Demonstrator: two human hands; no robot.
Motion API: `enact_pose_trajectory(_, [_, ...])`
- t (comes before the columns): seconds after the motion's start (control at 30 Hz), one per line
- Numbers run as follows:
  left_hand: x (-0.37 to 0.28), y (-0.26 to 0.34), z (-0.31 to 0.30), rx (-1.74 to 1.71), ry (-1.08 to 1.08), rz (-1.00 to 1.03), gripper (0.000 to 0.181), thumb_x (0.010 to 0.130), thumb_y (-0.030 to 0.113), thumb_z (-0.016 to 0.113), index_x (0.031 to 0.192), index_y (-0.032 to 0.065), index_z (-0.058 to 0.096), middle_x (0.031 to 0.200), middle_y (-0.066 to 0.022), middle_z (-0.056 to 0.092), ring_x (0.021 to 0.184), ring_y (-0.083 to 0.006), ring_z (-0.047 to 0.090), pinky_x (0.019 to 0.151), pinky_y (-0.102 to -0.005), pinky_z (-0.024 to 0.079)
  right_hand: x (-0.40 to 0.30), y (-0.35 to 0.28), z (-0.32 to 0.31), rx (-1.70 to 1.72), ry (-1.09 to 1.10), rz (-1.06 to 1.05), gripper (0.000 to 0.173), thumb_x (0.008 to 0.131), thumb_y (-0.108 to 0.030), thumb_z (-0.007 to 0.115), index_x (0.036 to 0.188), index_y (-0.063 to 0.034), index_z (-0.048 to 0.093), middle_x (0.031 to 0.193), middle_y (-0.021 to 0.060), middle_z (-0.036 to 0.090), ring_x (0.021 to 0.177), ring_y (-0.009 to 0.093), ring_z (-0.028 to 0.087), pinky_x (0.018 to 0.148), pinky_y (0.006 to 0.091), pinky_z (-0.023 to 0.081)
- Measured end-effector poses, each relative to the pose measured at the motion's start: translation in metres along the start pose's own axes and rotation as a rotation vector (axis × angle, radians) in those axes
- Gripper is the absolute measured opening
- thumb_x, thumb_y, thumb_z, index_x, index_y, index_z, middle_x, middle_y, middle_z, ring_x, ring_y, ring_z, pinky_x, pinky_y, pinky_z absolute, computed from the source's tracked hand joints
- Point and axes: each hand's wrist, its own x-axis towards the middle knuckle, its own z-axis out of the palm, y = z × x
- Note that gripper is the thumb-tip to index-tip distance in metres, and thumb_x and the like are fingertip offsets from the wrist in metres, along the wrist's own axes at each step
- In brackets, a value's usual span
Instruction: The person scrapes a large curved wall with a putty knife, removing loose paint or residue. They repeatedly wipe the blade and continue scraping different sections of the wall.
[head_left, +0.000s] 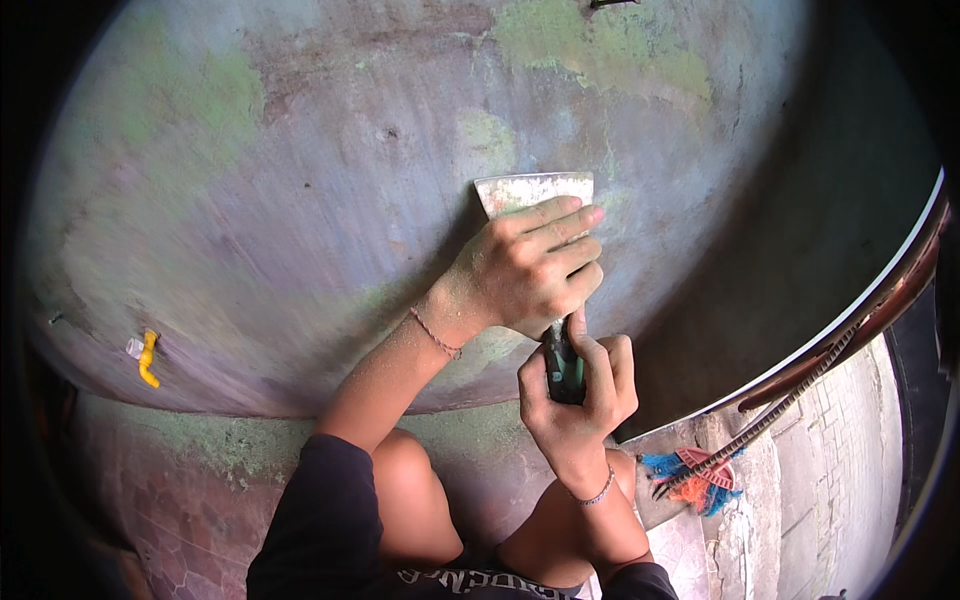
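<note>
A wide metal scraper (534, 187) with a dark green and black handle lies against a painted wall (337, 187) whose coat is worn to patches of green, blue and purple. My left hand (536, 262) is closed over the blade's lower part, its fingers pressed on the metal and its palm side hidden. Below it, my right hand (585, 390) grips the handle. Pale dust covers the left hand and forearm. The blade's straight top edge meets the wall just below a light green patch.
A yellow tap (148, 358) sticks out of the wall at lower left. Scraped flakes lie along the wall's foot on the patterned floor (180, 525). At right, a ribbed rod (780, 412) leans beside the wall's edge, near a pink broom head (705, 466) with blue and orange bristles.
</note>
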Motion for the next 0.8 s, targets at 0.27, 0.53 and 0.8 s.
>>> enact_pose_trajectory(0.27, [0.005,-0.005,-0.002,0.036,0.028,0.011,0.018,0.068,0.021,0.063,0.054,0.0094,0.060,0.077,-0.0022,0.072,0.099,-0.0257,0.076,0.090,-0.0380,0.061,0.011,0.000,0.003,0.004,0.036,-0.058,0.048,0.070,0.001,0.078,0.117,-0.0002,0.071,0.077,0.0078,0.053,0.056,0.020,0.056,0.049,0.0338,0.047])
enact_pose_trajectory(0.53, [0.036,-0.019,-0.009,0.001,0.110,0.067,0.021,0.065,0.028,0.064,0.061,0.0073,0.063,0.086,-0.0067,0.074,0.102,-0.0289,0.075,0.091,-0.0387,0.060,0.044,-0.005,-0.005,-0.007,0.092,-0.219,0.046,0.069,0.000,0.078,0.115,0.0011,0.071,0.079,0.0096,0.054,0.057,0.021,0.056,0.051,0.0335,0.048])
enact_pose_trajectory(0.8, [0.014,0.028,-0.025,-0.311,0.030,0.088,0.048,0.084,0.016,0.077,0.130,0.0140,0.064,0.140,-0.0062,0.066,0.145,-0.0272,0.048,0.120,-0.0509,0.041,0.008,0.042,-0.060,-0.296,0.075,-0.296,0.053,0.075,0.001,0.079,0.128,-0.0047,0.070,0.091,0.0119,0.064,0.071,0.023,0.069,0.060,0.0324,0.055])
